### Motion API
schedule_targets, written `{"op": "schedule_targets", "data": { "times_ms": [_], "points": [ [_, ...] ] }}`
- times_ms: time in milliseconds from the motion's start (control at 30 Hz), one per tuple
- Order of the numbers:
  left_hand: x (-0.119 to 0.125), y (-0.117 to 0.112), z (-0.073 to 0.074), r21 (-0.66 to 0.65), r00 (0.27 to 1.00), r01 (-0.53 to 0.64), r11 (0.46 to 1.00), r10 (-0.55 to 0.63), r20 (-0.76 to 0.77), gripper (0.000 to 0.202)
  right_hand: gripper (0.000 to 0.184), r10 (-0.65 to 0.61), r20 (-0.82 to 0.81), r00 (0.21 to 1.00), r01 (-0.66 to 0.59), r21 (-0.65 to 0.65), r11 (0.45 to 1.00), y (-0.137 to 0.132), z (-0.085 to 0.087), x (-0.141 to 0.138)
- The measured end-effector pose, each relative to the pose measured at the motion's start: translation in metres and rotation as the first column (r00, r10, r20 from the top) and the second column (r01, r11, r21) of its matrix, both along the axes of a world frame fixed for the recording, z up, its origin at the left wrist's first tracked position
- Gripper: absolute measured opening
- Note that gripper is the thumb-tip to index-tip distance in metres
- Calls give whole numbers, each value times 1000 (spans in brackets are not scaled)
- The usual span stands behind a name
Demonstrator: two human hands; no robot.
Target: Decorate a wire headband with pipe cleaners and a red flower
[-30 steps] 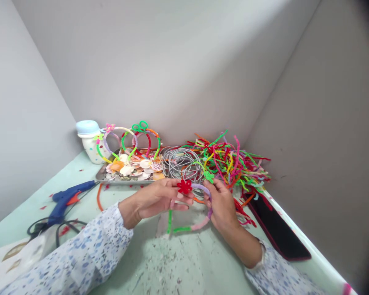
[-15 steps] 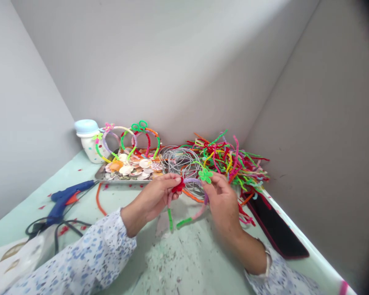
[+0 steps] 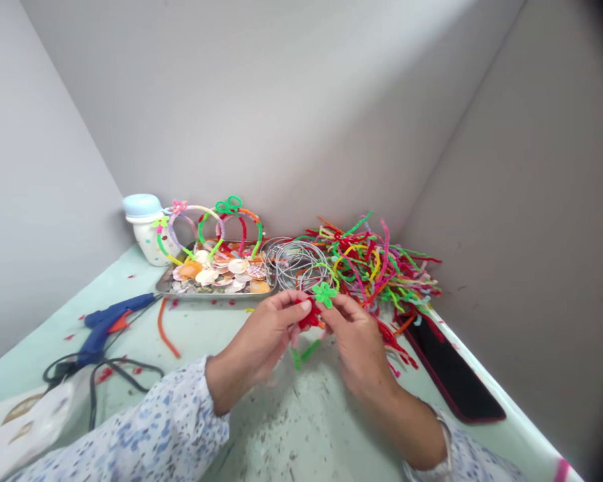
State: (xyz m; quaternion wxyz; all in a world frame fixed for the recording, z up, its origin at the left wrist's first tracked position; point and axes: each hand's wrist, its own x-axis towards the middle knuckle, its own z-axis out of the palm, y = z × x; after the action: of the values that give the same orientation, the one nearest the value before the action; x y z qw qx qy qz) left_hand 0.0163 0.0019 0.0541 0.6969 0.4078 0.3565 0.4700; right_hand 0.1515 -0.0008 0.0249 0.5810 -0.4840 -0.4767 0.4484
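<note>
My left hand [image 3: 266, 338] is closed, pinching a headband wrapped in coloured pipe cleaner beside a red fuzzy flower [image 3: 309, 313]. Opposite it, my right hand [image 3: 359, 341] pinches a green pipe-cleaner flower [image 3: 324, 294] close to the red one. Below the hands, the green ends of the headband [image 3: 310, 350] stick out, while most of its arch is covered by fingers. Whether the green flower is fixed to the band I cannot tell.
Behind are a metal tray [image 3: 216, 295] of shells with decorated headbands [image 3: 231, 227], bare wire hoops [image 3: 299, 261] and a pipe-cleaner heap [image 3: 376, 261]. A blue glue gun [image 3: 100, 328] with its cord lies left, a dark phone-like slab [image 3: 455, 371] right. A white jar [image 3: 151, 231] stands at the back left.
My hands have come closer together, and the red and green flowers now nearly touch. The purple stretch of band between them is no longer visible, and the headband has turned.
</note>
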Motion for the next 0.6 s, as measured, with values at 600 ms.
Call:
{"op": "schedule_targets", "data": {
  "times_ms": [600],
  "points": [
    [-4, 4, -4, 140, 991, -8, 990, 27, -129, 19, 7, -63, 227, 972, -13, 319, 948, -1, -3, 3]
  ]
}}
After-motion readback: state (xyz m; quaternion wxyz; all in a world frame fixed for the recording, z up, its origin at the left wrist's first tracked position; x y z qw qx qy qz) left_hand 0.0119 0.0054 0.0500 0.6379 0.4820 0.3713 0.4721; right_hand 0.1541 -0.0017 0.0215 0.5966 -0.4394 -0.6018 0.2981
